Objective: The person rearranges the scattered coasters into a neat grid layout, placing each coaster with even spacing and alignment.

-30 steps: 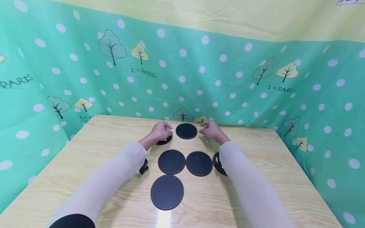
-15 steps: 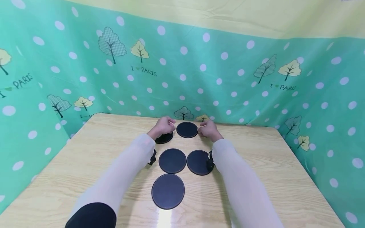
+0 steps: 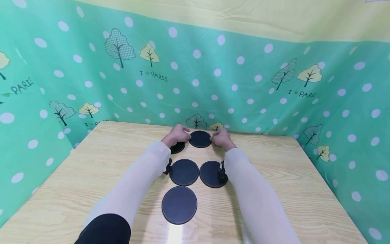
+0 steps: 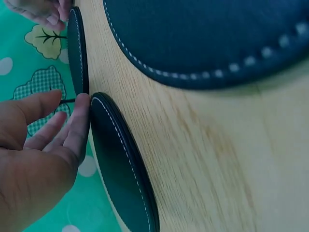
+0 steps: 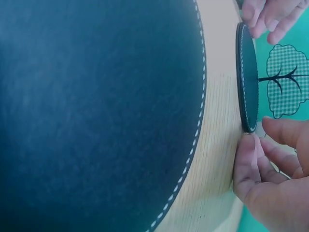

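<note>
Between both hands, at the back of the table, lies a round black coaster [image 3: 200, 139] with light stitching round its edge. My left hand [image 3: 180, 133] has its fingertips at the coaster's left edge, thumb held apart. In the left wrist view these fingers [image 4: 79, 121] are nearly straight. On the opposite side my right hand [image 3: 221, 138] brings its fingertips to the right edge; the right wrist view shows the thumb [image 5: 282, 129] raised off the coaster. Partly hidden under the left hand is another black coaster [image 3: 177, 147], lying on the tabletop.
Two more black coasters, a left one [image 3: 184, 172] and a right one [image 3: 211, 174], lie side by side mid-table. A further coaster [image 3: 179, 205] lies nearer the front. Behind the wooden table [image 3: 274, 169] hangs a green dotted curtain [image 3: 195, 91].
Both hands have moved inward toward the far coaster, from beside it to fingertips at its edges. The coasters keep their places.
</note>
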